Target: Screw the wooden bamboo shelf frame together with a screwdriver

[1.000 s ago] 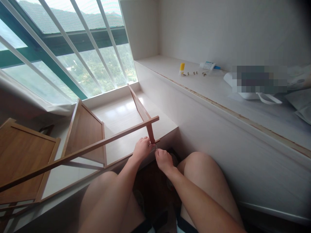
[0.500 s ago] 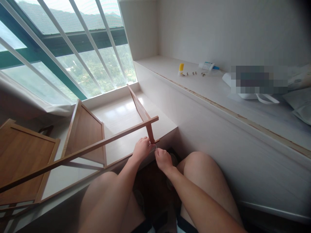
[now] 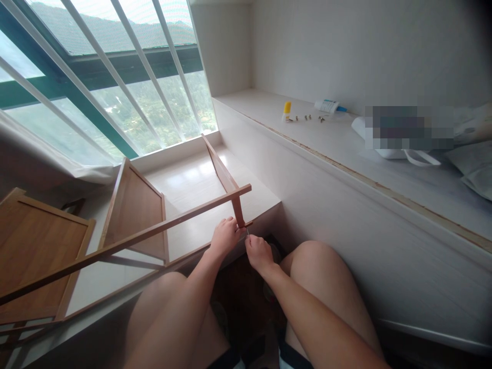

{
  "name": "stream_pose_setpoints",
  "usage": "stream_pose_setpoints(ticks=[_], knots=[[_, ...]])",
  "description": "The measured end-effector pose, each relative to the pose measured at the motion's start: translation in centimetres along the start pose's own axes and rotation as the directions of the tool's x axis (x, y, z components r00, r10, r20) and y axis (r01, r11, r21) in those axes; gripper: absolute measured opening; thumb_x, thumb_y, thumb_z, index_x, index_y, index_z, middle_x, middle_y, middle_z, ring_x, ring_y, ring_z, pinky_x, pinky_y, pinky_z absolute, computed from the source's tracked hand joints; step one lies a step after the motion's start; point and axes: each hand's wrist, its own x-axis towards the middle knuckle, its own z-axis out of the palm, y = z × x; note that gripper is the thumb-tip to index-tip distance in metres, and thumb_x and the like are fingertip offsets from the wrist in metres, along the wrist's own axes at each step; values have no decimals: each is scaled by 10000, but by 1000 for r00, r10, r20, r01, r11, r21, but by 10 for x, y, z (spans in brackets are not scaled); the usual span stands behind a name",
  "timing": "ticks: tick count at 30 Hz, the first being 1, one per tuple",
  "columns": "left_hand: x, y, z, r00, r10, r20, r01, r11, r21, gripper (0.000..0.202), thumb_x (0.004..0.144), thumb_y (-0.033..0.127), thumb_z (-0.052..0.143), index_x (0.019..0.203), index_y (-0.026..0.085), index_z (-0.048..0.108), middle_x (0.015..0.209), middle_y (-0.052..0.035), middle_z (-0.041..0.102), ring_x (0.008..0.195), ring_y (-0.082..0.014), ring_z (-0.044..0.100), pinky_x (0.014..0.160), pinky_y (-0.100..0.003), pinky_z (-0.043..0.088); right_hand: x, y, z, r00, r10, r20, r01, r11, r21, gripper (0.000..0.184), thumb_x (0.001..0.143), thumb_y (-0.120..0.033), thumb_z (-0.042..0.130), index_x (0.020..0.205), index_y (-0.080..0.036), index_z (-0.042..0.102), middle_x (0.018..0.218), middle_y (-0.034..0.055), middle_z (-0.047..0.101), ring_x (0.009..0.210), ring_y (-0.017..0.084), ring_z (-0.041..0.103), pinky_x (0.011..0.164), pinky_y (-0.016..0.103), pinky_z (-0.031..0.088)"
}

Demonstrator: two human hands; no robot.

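Observation:
A brown wooden shelf rack lies on its side, its long rail running from lower left towards the middle. At the near end of its right-hand board, my left hand is closed on the wood, with its fingertips by the corner. My right hand is closed round what looks like a screwdriver. Only the thin metal shaft shows, pointing up at the underside of that corner; the handle is hidden in my fist.
On the white ledge at right are a yellow-capped bottle, several small screws, a white tube with a blue tip and a white strap. A barred window is behind the rack. My knees flank my arms.
Both hands stay at the same corner of the rack. The view shifts very slightly; nothing else has visibly moved.

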Motion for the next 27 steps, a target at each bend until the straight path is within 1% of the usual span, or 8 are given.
stream_pose_setpoints(ticks=[5, 11, 16, 19, 21, 23, 25, 27], knots=[[1, -2, 1, 999, 36, -18, -36, 999, -2, 180, 882, 372, 549, 948, 242, 655, 964, -52, 641, 947, -224, 573, 850, -312, 433, 0, -1, -1, 1000, -26, -4, 26, 999, -47, 449, 999, -328, 265, 901, -166, 672, 885, 154, 721, 839, 278, 696, 732, 350, 468], [1, -2, 1, 1000, 22, 0, -22, 1000, 2, 178, 878, 357, 556, 960, 240, 662, 983, -57, 642, 964, -225, 575, 864, -313, 433, 0, -3, -1, 999, -48, 12, 49, 997, -52, 449, 1001, -321, 266, 919, -155, 674, 889, 166, 718, 842, 283, 695, 761, 376, 477], [1, -3, 2, 999, 33, -19, -33, 999, 5, 170, 876, 357, 556, 947, 241, 658, 967, -58, 643, 951, -229, 576, 854, -317, 436, 2, -1, 0, 999, -30, 18, 30, 999, 31, 438, 990, -318, 278, 901, -150, 673, 883, 174, 710, 830, 273, 683, 746, 347, 457], [2, -4, 3, 999, 31, -21, -30, 999, 11, 179, 879, 363, 552, 953, 236, 653, 966, -61, 640, 951, -226, 576, 854, -312, 433, 5, 2, 3, 1000, -2, 2, 2, 987, 162, 400, 969, -321, 321, 824, -158, 655, 840, 159, 698, 782, 247, 658, 711, 318, 426], [2, -4, 4, 999, 34, -20, -34, 999, 7, 187, 884, 368, 545, 959, 235, 652, 976, -61, 638, 954, -221, 576, 859, -308, 430, 7, 4, 6, 1000, 11, -17, -4, 923, 385, 356, 940, -324, 375, 715, -169, 604, 746, 117, 666, 713, 216, 613, 663, 296, 392], [2, -4, 4, 999, 36, -22, -36, 999, -4, 186, 884, 366, 545, 962, 236, 652, 986, -61, 638, 968, -220, 576, 869, -307, 428, 9, 5, 10, 1000, 18, -16, -4, 790, 613, 348, 914, -331, 410, 617, -182, 515, 627, 58, 590, 632, 177, 542, 609, 276, 353], [2, -4, 4, 999, 34, -26, -35, 999, -14, 182, 881, 359, 551, 970, 238, 653, 1000, -60, 639, 991, -221, 575, 881, -306, 425, 11, 3, 14, 1000, 12, 14, -19, 667, 745, 365, 907, -352, 396, 578, -197, 432, 535, 6, 490, 551, 143, 466, 552, 260, 323], [2, -3, 3, 999, 26, -22, -27, 999, -17, 181, 877, 355, 558, 974, 236, 651, 1012, -60, 640, 1002, -223, 574, 883, -306, 423, 11, 0, 17, 998, 7, 62, -53, 600, 798, 362, 914, -373, 337, 590, -215, 370, 478, -38, 386, 469, 118, 386, 493, 246, 297]])
